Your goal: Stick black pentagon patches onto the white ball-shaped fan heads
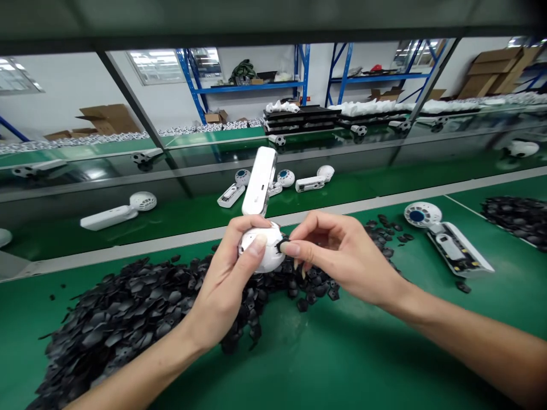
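My left hand [233, 273] is closed around the round head of a white plastic device [260, 181], whose long body points up and away from me. Between the thumb and fingers of my right hand [337, 250] is a small black plastic piece [282, 245], pressed against the right side of the round head. Below both hands spreads a large heap of black pentagon-shaped pieces [141, 307]. Another white device [455, 245] lies to the right with its inner parts showing.
Beyond the bench edge, several white devices [231, 195] lie on a green conveyor belt [192, 210]. A second black heap [519, 219] is at far right. Farther back are black trays [301, 117], cardboard boxes [106, 118] and blue shelving [252, 86]. A dark overhead panel [273, 20] crosses the top.
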Tool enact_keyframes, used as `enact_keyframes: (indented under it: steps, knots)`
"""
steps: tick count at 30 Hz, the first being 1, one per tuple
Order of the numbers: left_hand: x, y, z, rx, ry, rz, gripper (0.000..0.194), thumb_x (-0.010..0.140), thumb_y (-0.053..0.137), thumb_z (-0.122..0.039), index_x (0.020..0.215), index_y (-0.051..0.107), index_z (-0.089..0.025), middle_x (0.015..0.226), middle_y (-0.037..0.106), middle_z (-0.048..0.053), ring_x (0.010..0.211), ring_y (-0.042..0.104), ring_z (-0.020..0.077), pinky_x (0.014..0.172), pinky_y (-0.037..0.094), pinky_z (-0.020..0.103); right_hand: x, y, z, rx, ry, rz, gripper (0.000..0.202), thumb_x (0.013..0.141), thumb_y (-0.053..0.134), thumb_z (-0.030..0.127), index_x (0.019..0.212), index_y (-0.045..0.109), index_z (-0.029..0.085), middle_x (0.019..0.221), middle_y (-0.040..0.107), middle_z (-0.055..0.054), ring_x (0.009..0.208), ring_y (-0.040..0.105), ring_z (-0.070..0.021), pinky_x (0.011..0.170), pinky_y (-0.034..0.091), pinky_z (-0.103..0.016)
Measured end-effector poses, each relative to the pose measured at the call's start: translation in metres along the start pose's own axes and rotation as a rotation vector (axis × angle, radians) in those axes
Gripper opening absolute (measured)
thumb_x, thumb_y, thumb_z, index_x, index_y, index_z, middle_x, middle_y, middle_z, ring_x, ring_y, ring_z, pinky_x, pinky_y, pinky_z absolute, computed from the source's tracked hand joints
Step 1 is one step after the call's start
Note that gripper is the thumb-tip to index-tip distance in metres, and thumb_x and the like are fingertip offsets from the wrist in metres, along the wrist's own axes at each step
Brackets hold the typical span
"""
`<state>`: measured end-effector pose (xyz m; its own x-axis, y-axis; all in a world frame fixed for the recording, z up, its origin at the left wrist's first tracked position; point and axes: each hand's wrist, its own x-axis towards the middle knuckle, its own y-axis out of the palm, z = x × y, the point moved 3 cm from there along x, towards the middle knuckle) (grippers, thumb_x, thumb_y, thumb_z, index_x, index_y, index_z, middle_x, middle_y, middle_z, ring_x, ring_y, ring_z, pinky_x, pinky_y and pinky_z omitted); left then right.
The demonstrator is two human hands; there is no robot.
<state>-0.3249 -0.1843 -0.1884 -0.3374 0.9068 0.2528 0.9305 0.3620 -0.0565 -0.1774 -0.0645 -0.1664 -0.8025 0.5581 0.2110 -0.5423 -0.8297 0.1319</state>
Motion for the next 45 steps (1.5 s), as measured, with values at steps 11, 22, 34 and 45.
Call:
enact_keyframes:
  steps: [11, 22, 34, 45]
  knots:
    - [-0.005, 0.006, -0.007, 0.361, 0.324, -0.196, 0.024, 0.098, 0.08, -0.037, 0.12, 0.07, -0.034, 0.106, 0.071, -0.003, 0.077, 0.064, 0.0102, 0.067, 0.054, 0.018, -0.01, 0.013, -0.008, 0.044, 0.05, 0.016, 0.021, 0.082, 0.093, 0.023, 0.082, 0.075, 0.014, 0.074, 0.072, 0.001, 0.067, 0.064, -0.0089, 0.062, 0.053, -0.015]
    - [-0.003, 0.005, -0.016, 0.302, 0.419, -0.291, 0.016, 0.085, 0.082, -0.017, 0.096, 0.074, -0.025, 0.094, 0.079, -0.002, 0.075, 0.074, 0.013, 0.066, 0.059, 0.02, -0.004, 0.008, -0.008, -0.001, 0.04, 0.231, 0.061, 0.089, 0.087, 0.021, 0.142, 0.059, 0.025, 0.149, 0.062, -0.003, 0.13, 0.066, -0.0137, 0.1, 0.059, -0.018]
    - [-0.005, 0.019, -0.023, 0.27, 0.418, -0.201, 0.015, 0.089, 0.087, -0.027, 0.095, 0.074, -0.029, 0.097, 0.077, -0.005, 0.072, 0.07, 0.0123, 0.061, 0.057, 0.024, -0.003, 0.018, -0.025, 0.371, 0.234, 0.397, 0.079, 0.074, 0.099, 0.021, 0.141, 0.057, 0.018, 0.148, 0.065, -0.009, 0.136, 0.065, -0.0254, 0.112, 0.057, -0.031]
    - [-0.002, 0.011, -0.022, 0.151, 0.384, -0.184, 0.024, 0.083, 0.091, -0.017, 0.099, 0.078, -0.028, 0.098, 0.078, -0.003, 0.077, 0.073, 0.0149, 0.065, 0.061, 0.027, 0.0, 0.0, -0.018, 0.02, 0.179, 0.375, 0.068, 0.087, 0.088, 0.033, 0.148, 0.06, 0.019, 0.141, 0.072, -0.008, 0.127, 0.072, -0.0231, 0.102, 0.061, -0.029]
